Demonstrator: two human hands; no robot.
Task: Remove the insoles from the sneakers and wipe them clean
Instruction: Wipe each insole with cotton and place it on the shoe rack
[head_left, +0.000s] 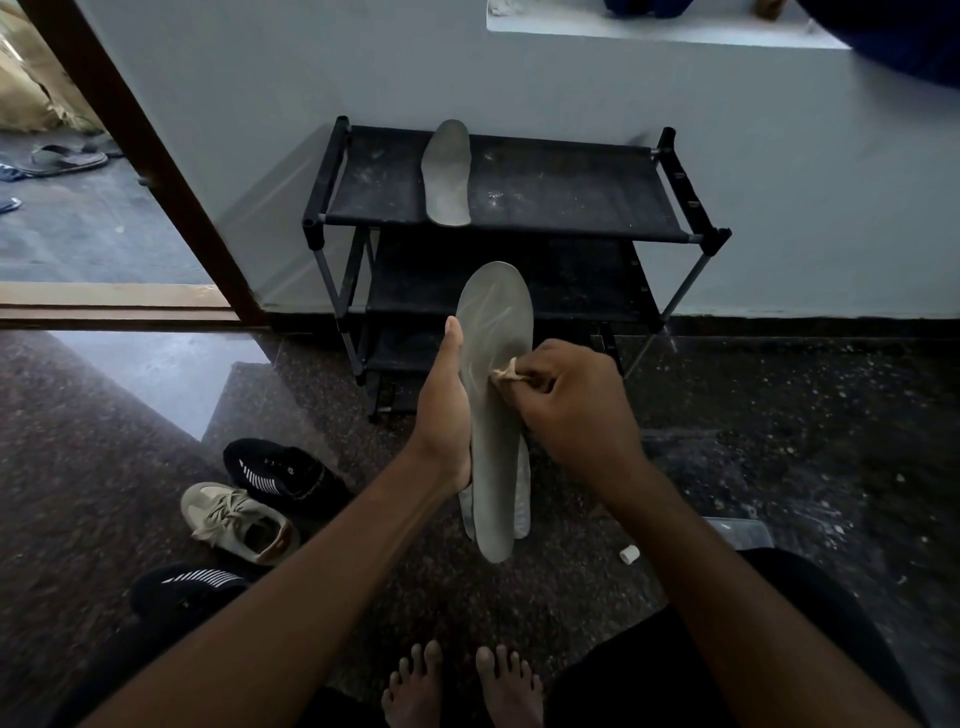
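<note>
My left hand (447, 410) grips a grey insole (493, 322) from its left edge and holds it upright in front of me, toe end up. A second insole seems to lie behind it, its edge showing lower right. My right hand (571, 410) is closed on a small beige cloth (506, 371) pressed against the middle of the insole. Another grey insole (447, 174) lies on the top shelf of the black shoe rack (561, 192). On the floor to my left sit a beige sneaker (236, 519) and two black sneakers (283, 475) (182, 590).
The shoe rack stands against a pale wall. A doorway with a brown frame (156, 171) opens at the left, sandals (67, 158) beyond it. A small white cap (628, 553) lies on the dark stone floor. My bare feet (462, 686) are at the bottom.
</note>
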